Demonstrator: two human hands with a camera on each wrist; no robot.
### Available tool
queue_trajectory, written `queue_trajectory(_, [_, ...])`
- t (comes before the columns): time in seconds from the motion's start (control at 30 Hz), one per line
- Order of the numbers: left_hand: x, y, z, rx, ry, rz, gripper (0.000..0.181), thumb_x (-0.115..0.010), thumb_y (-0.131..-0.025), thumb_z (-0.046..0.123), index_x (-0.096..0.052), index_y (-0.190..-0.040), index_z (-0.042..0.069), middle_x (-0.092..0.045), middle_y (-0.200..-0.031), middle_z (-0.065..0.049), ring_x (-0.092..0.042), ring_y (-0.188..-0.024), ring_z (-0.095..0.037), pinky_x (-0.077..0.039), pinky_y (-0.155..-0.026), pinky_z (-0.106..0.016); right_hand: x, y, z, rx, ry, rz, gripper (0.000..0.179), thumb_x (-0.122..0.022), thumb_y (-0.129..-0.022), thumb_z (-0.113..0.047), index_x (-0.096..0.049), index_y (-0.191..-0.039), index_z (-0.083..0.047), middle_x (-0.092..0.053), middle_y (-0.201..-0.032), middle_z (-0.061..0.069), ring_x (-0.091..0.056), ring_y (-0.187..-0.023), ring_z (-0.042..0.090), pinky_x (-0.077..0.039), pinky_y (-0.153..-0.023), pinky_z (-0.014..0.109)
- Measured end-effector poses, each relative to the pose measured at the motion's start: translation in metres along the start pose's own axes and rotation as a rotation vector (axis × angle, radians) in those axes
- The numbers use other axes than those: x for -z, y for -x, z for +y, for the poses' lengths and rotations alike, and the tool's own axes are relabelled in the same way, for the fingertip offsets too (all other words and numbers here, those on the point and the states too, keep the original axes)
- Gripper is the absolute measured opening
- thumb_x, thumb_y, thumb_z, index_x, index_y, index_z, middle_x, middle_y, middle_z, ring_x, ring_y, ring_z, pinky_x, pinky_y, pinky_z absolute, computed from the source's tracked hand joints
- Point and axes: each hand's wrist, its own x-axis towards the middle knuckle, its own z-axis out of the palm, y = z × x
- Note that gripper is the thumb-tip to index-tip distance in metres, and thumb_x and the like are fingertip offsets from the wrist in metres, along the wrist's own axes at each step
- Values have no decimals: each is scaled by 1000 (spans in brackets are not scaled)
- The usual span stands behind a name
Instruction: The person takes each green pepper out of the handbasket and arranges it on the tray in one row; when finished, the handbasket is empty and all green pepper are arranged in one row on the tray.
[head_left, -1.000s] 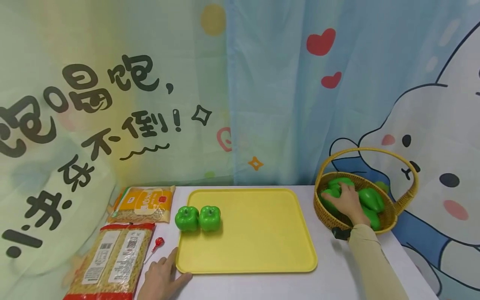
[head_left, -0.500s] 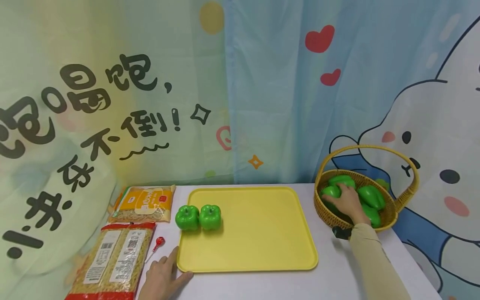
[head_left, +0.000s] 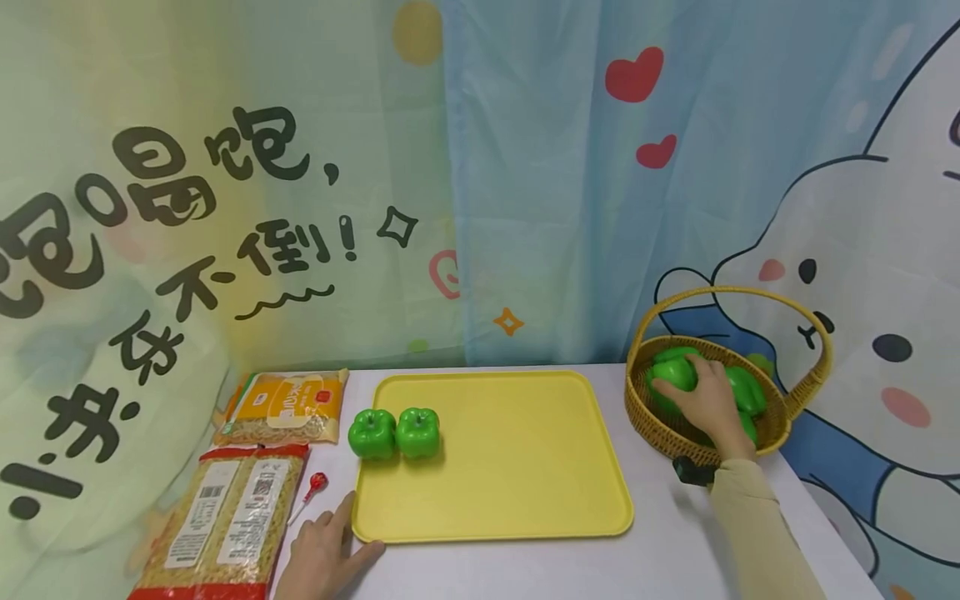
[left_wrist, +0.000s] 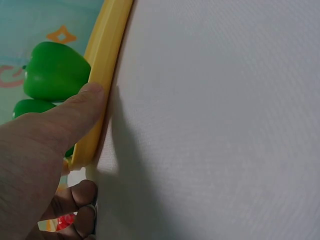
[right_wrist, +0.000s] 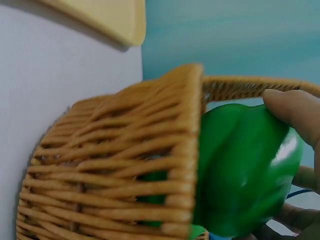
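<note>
In the head view, my right hand (head_left: 711, 404) reaches into the wicker basket (head_left: 652, 432) at the right and grips a green bell pepper (head_left: 672, 374). The right wrist view has this bell pepper (right_wrist: 245, 170) at the basket's rim, the thumb on one side and fingers beneath. Several more peppers (head_left: 745, 390) lie in the basket, partly hidden by the hand. At the yellow tray's (head_left: 525, 467) front left corner rests my left hand (head_left: 321, 554), its thumb (left_wrist: 80, 112) on the rim. Two green bell peppers (head_left: 417, 432) stand side by side at the tray's left.
Left of the tray lie an orange-labelled noodle packet (head_left: 285, 407), a larger red-edged packet (head_left: 225, 517) and a red lollipop (head_left: 318, 481). The basket's tall handle (head_left: 750, 292) arches above the peppers. A printed curtain (head_left: 525, 208) hangs behind the white table (head_left: 525, 571).
My right hand has taken hold of a bell pepper in the basket and raised it slightly. My left hand stays at the tray's corner. The head view has shifted a little.
</note>
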Motion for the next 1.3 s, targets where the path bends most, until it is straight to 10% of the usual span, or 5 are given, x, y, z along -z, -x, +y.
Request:
queue_trajectory(0.43, [1, 0, 1, 15, 8, -11, 96, -78, -75, 63, -49, -145, 4, -60, -90, -3, -56, -85, -23, -51, -81, -50, -2, 33, -56, 118, -144, 78, 81, -69, -93, -44, -35, -151, 2, -40, -145, 31, -48, -119, 47, -47, -88, 62])
queue_trajectory(1.3, [-1, 1, -1, 5, 23, 8, 95, -78, -76, 61, -49, -145, 5, -61, -92, -3, -58, -88, -25, -51, -83, -52, -136, 64, -140, 241, -430, -259, 79, -84, -81, -24, -43, -144, 2, -45, -138, 17, -54, -126, 35, -57, -97, 44])
